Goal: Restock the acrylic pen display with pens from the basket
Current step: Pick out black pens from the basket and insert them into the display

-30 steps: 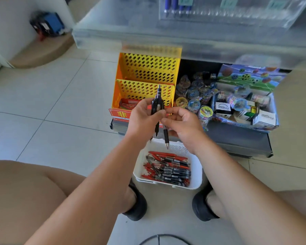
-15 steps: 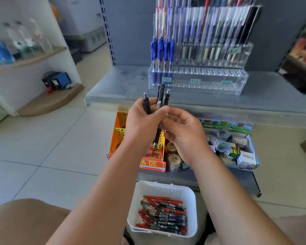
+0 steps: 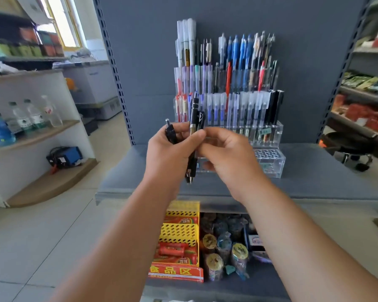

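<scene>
I'm gripping a bunch of black pens (image 3: 193, 127) in L hand (image 3: 170, 153), upright, tips down; R hand (image 3: 227, 158) fingers curling in, pinching one. The acrylic pen display (image 3: 268, 162) is sitting just beyond, empty front holes to the right, nearer R hand. Vs 0.5 s ago: view tilting up, basket gone from frame.

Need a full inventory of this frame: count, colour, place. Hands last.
grey shelf: one, grey-blue, centre
acrylic pen display: one, clear, on the grey shelf
display pens: many, blue, red, white, black, standing in its tiers
black pens: at least three, black, held upright before the display
yellow rack: one, yellow, under the grey shelf
water bottles: several, clear, on the left shelf
left hand: grips the black pens
right hand: fingertips pinch the same pens
</scene>
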A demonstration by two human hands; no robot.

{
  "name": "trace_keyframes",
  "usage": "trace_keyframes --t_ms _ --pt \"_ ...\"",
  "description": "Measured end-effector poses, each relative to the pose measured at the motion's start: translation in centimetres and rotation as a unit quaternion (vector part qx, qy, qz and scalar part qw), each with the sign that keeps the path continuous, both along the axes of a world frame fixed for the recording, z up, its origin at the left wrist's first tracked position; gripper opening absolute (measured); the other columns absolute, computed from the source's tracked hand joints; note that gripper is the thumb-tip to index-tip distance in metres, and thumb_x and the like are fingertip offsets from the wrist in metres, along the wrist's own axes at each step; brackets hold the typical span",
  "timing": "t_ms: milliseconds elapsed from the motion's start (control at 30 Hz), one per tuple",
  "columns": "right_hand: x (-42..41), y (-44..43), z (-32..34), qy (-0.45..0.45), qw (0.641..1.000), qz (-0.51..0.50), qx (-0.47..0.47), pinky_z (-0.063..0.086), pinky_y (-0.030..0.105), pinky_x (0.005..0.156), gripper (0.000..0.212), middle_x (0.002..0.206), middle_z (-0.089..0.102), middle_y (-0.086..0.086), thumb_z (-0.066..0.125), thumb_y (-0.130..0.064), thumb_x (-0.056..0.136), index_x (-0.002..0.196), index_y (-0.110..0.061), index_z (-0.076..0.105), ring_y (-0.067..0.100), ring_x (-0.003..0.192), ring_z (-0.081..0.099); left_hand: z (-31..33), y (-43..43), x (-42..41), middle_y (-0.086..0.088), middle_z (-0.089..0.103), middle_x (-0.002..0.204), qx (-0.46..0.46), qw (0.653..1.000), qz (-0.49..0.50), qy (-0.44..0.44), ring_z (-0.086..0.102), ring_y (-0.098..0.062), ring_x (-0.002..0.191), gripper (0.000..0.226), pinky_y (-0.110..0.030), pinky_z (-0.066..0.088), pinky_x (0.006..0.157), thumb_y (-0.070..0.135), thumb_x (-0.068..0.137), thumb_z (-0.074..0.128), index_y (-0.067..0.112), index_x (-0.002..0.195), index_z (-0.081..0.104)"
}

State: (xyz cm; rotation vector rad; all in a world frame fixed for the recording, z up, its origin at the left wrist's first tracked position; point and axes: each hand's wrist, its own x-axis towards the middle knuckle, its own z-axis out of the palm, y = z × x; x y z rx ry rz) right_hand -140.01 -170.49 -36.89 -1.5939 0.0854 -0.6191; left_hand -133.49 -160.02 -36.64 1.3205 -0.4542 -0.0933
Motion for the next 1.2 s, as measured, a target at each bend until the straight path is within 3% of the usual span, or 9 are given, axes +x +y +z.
trace_keyframes --t_ms 233,433,533,667,800,933,1067,1200 --pt "3.9 -3.2 1.3 0.019 0.998 -0.014 -0.058 0.053 0.017 0.061 0.022 0.082 0.076 -0.008 0.068 -0.007 0.088 0.094 -0.028 0.072 0.008 0.078 0.073 -0.3 -3.5 2.8 -0.01 0.076 0.094 -0.041 0.997 0.067 0.021 0.074 -0.025 0.09 0.026 -0.038 0.061 0.083 0.017 0.079 0.083 0.013 0.102 0.073" --pt "5.0 -5.0 -0.4 0.033 0.996 -0.007 -0.078 0.052 0.016 0.061 0.019 0.076 0.075 -0.007 0.073 -0.008 0.087 0.088 -0.027 0.073 0.002 0.066 0.069 -1.5 -3.3 4.3 0.012 0.075 0.074 -0.002 0.994 0.1 -0.035 0.068 0.001 0.066 0.011 -0.011 0.051 0.059 0.015 0.081 0.08 0.023 0.086 0.074" --pt "5.6 -5.6 -0.7 0.018 0.998 -0.03 -0.054 0.05 0.012 0.059 0.024 0.076 0.075 -0.011 0.072 -0.006 0.088 0.084 -0.03 0.069 0.001 0.07 0.07 -2.3 -3.4 4.7 0.013 0.073 0.068 0.016 0.994 0.102 -0.038 0.062 0.002 0.058 0.009 -0.012 0.048 0.053 0.017 0.084 0.078 0.025 0.086 0.074" --pt "7.1 -5.4 -1.3 -0.006 0.995 -0.082 -0.062 0.05 0.012 0.062 0.022 0.082 0.075 -0.01 0.073 -0.011 0.088 0.091 -0.032 0.069 0.002 0.077 0.071 -3.2 -4.3 5.3 0.011 0.073 0.071 0.048 0.991 0.113 -0.057 0.059 -0.001 0.057 0.005 -0.018 0.051 0.057 0.025 0.089 0.073 0.03 0.091 0.074" --pt "8.4 -5.7 -1.7 -0.021 0.985 -0.14 -0.095 0.053 0.012 0.069 0.02 0.085 0.072 -0.013 0.073 -0.013 0.089 0.096 -0.031 0.068 -0.004 0.078 0.068 -3.5 -4.7 6.0 0.012 0.07 0.07 0.054 0.989 0.118 -0.072 0.053 -0.001 0.053 0.013 -0.019 0.043 0.057 0.029 0.093 0.066 0.025 0.102 0.075" --pt "9.4 -6.6 -2.2 -0.026 0.976 -0.181 -0.121 0.056 0.017 0.077 0.021 0.093 0.072 -0.012 0.072 -0.016 0.09 0.11 -0.021 0.071 0.0 0.084 0.068 -3.4 -5.1 6.0 0.006 0.061 0.057 0.033 0.992 0.102 -0.067 0.048 -0.006 0.046 0.013 -0.018 0.041 0.047 0.023 0.097 0.062 0.021 0.099 0.074" --pt "10.8 -7.0 -3.7 0.001 0.969 -0.196 -0.151 0.058 0.029 0.082 0.019 0.093 0.073 -0.009 0.072 -0.017 0.09 0.109 -0.015 0.073 0.004 0.086 0.069 -3.6 -5.2 5.9 -0.01 0.061 0.059 0.014 0.995 0.079 -0.058 0.05 -0.008 0.047 0.013 -0.019 0.042 0.048 0.019 0.098 0.06 0.018 0.099 0.073" --pt "11.3 -7.1 -4.5 0.01 0.966 -0.185 -0.179 0.058 0.026 0.077 0.015 0.088 0.074 -0.01 0.073 -0.017 0.09 0.105 -0.016 0.075 0.002 0.081 0.069 -3.9 -5.2 6.1 0.001 0.06 0.058 0.011 0.996 0.071 -0.048 0.051 -0.008 0.047 0.015 -0.017 0.042 0.048 0.02 0.099 0.059 0.017 0.102 0.073"
